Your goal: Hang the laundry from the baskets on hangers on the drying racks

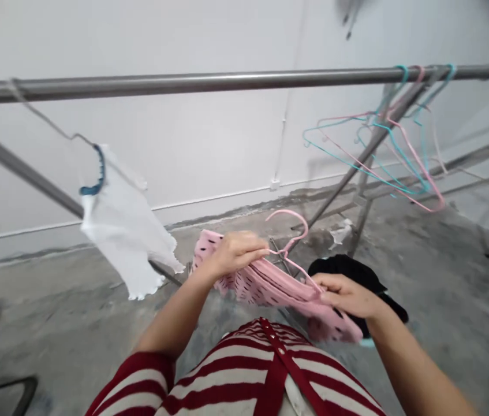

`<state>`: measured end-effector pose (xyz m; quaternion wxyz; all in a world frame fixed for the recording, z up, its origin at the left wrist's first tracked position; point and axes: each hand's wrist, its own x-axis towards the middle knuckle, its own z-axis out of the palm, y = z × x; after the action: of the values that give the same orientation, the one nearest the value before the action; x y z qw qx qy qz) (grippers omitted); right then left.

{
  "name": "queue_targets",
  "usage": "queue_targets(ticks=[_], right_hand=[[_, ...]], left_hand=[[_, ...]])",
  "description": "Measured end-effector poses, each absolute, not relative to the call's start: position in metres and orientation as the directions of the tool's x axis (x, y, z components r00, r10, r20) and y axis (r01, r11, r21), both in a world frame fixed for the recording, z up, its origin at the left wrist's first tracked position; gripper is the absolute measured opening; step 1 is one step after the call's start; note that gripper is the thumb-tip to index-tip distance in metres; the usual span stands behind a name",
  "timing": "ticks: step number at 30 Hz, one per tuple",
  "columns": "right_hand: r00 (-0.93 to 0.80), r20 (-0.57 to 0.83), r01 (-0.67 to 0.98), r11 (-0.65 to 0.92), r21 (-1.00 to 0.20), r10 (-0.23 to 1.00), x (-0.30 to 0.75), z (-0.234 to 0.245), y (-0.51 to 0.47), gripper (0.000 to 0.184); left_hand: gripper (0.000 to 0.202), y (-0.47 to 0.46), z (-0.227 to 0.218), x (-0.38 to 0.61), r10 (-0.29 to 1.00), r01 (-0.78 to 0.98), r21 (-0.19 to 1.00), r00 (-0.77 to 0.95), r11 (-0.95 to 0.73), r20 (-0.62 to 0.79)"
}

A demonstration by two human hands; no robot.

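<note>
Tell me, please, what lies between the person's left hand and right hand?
Between the left hand and right hand, the head view shows the middle of the pink hanger and part of the pink garment.

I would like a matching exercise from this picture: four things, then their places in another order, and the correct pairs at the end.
1. Pink spotted garment
2. White garment
3. Black fabric
4. Turquoise hangers

A. Hanging toward the rail's left
B. Partly hidden by the right hand
C. Hooked toward the rail's right
D. Held in both hands

Pairs: 1-D, 2-A, 3-B, 4-C
</note>
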<state>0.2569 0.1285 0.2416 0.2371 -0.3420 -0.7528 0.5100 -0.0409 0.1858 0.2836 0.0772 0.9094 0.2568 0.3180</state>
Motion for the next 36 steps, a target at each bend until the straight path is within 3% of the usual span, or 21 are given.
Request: queue_targets(ticks=[4,8,12,18,24,32,36], right_hand=[[-0.506,0.009,0.119,0.080,-0.990,0.863,0.204,0.239,0.134,0.036],[-0.410,0.027,0.048,0.051,-0.998,0.912,0.163,0.256,0.146,0.038],[-0.395,0.090,0.005,0.101,-0.995,0.914,0.129,0.292,0.161,0.037],[-0.391,0.327,-0.036,0.341,-0.940,0.860,0.073,0.360,0.181,0.033],[-0.336,0.505,-0.135,0.489,-0.861,0.795,0.016,0.395,0.215,0.026],[-0.375,0.464,-0.069,0.475,-0.877,0.802,-0.027,0.379,0.242,0.020],[-0.404,0.451,-0.141,0.433,-0.890,0.796,-0.031,0.376,0.235,0.026]], left_hand=[[0.027,0.199,0.274,-0.054,0.568,0.469,0.342,0.523,-0.814,0.635],[0.022,0.186,0.254,-0.086,0.559,0.582,0.417,0.079,-0.698,0.825],[0.024,0.147,0.216,-0.121,0.599,0.635,0.584,-0.228,-0.506,0.767],[0.022,0.097,0.145,-0.143,0.800,0.534,0.789,-0.307,-0.303,0.515],[0.023,0.080,0.127,-0.143,0.872,0.429,0.879,-0.327,-0.206,0.364],[0.038,0.087,0.114,-0.158,0.891,0.300,0.945,-0.383,-0.131,0.245],[0.065,0.094,0.102,-0.163,0.866,0.385,0.903,-0.366,-0.192,0.340]])
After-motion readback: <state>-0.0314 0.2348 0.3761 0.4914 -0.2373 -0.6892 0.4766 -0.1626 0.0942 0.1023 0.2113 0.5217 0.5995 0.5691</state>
